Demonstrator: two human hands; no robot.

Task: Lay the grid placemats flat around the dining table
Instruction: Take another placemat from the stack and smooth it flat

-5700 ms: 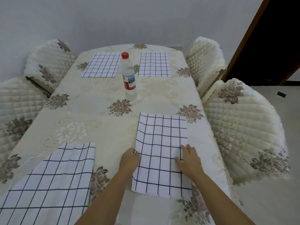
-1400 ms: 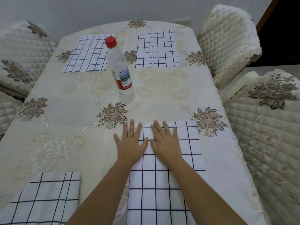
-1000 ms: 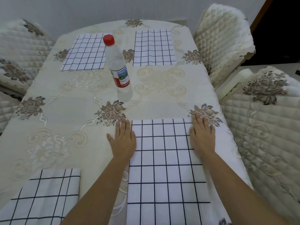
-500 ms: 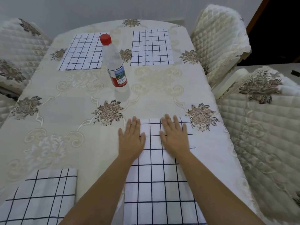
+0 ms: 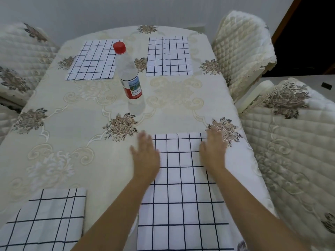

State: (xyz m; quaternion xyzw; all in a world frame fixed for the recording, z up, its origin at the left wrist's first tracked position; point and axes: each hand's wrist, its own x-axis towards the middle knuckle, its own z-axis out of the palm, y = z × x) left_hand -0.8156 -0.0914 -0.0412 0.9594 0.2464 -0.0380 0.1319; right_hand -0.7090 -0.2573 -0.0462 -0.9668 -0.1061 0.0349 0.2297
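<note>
Both the left hand and right hand lay open and flat on the placemat near the table's right edge, best pressed gently outward

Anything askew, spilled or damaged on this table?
Nothing spilled or damaged. The far-left placemat sits slightly skewed beside the squarer far-right one. The bottle stands upright, capped. Both hands lie flat on the near-right placemat.
</note>
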